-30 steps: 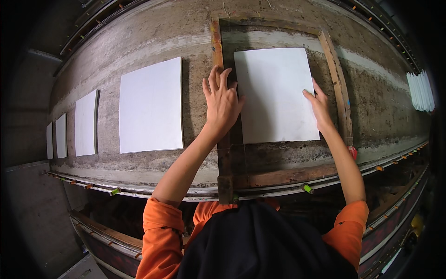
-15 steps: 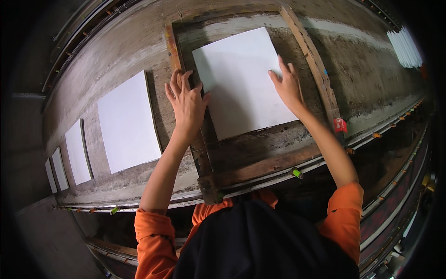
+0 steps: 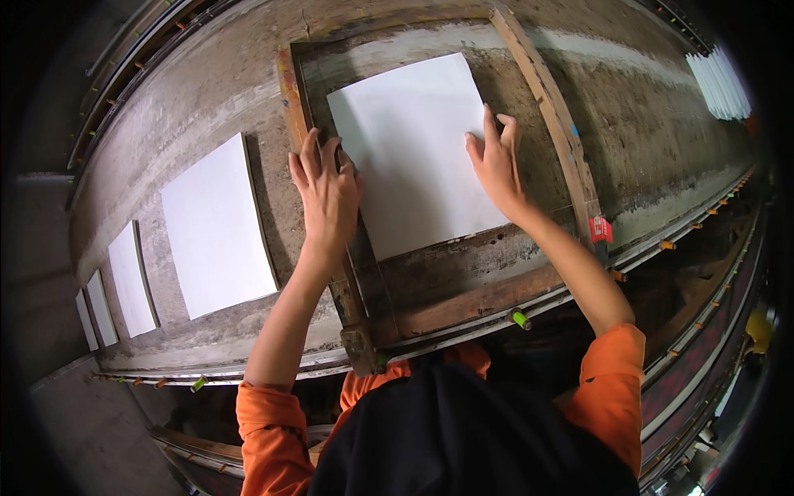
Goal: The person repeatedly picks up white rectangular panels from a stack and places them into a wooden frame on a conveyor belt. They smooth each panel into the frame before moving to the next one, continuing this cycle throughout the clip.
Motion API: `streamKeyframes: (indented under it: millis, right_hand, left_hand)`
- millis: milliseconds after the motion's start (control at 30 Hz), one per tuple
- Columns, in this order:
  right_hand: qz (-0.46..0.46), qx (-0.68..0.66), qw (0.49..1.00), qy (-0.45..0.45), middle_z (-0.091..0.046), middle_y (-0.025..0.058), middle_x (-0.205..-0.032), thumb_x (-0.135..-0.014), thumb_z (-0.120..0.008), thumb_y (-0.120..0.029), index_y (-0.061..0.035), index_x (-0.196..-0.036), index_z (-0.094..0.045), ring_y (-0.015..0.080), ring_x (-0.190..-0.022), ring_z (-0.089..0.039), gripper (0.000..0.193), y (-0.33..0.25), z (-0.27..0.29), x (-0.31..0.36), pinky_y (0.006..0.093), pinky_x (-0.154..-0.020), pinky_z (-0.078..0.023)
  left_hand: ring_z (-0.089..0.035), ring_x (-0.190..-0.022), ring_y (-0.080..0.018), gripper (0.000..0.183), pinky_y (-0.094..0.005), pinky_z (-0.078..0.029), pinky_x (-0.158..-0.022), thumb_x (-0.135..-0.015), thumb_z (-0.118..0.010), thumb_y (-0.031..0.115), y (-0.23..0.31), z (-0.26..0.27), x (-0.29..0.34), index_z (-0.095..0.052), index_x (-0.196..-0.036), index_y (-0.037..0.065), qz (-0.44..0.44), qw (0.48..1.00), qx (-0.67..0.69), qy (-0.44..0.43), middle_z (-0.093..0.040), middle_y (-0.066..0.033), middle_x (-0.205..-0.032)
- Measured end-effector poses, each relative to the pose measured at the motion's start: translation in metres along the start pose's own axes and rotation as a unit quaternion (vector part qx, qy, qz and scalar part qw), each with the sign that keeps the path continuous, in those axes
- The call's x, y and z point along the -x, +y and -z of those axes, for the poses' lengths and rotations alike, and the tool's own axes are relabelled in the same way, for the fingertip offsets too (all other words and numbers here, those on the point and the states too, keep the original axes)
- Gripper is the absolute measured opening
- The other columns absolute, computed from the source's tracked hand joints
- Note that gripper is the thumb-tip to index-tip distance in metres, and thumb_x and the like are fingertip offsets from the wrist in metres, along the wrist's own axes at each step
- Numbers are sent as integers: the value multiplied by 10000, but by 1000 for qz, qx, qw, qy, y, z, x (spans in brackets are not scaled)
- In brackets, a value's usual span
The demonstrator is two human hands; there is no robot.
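A white rectangular sheet (image 3: 422, 157) lies inside a worn wooden frame (image 3: 571, 153) on a long stained table. My left hand (image 3: 328, 194) rests across the frame's left bar, its fingers spread and the inner fingertips beside the sheet's left edge. On the other side, my right hand (image 3: 499, 165) is at the sheet's right edge, thumb over the white surface and forefinger stretched along the edge. The other fingers of that hand are bent and apart. Neither hand is closed round anything that I can see.
Left of the frame lie another white sheet (image 3: 217, 227), a further one (image 3: 132, 281) and two narrow-looking ones (image 3: 101, 307). A white stack (image 3: 718, 85) stands at the far right. Green-tipped pegs (image 3: 519, 319) line the metal rail at the table's near edge.
The whole view has shifted slightly, so frame, sheets and hands appear a little farther left and lower. Both hands stay at the same sheet; some right fingers look more bent.
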State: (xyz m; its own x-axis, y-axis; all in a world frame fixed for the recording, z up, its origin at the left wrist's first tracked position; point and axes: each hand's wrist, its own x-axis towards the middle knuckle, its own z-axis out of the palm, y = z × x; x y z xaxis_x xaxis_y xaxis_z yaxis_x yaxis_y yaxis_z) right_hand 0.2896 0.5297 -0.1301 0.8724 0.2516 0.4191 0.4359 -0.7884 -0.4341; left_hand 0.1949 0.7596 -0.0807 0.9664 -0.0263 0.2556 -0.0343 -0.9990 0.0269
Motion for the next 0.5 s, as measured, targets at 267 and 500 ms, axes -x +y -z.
streamKeyframes:
  millis: [267,500]
  right_hand:
    - [17,128,991,-46,-381,235,-1117,-862,-510,-236,120,-1227,-358,334,-1007,-387,532,-11,6,-1,441,-848,-352]
    - [19,154,987,-42,-385,225,-1178,-868,-492,-281,88,-1266,-329,333,-1022,-403,567,-6,5,-4,455,-843,-342]
  left_hand:
    - [-231,-1276,-358,511,-552,-185,-1039,-871,-415,303,31,-2,3,-506,-1074,-157,-20,979,-184,-82,-420,-269,-1239]
    - [-127,-1312,-400,725,-495,-182,-1063,-886,-391,443,42,-16,12,-278,-1264,-166,29,982,-170,-78,-249,-333,-1328]
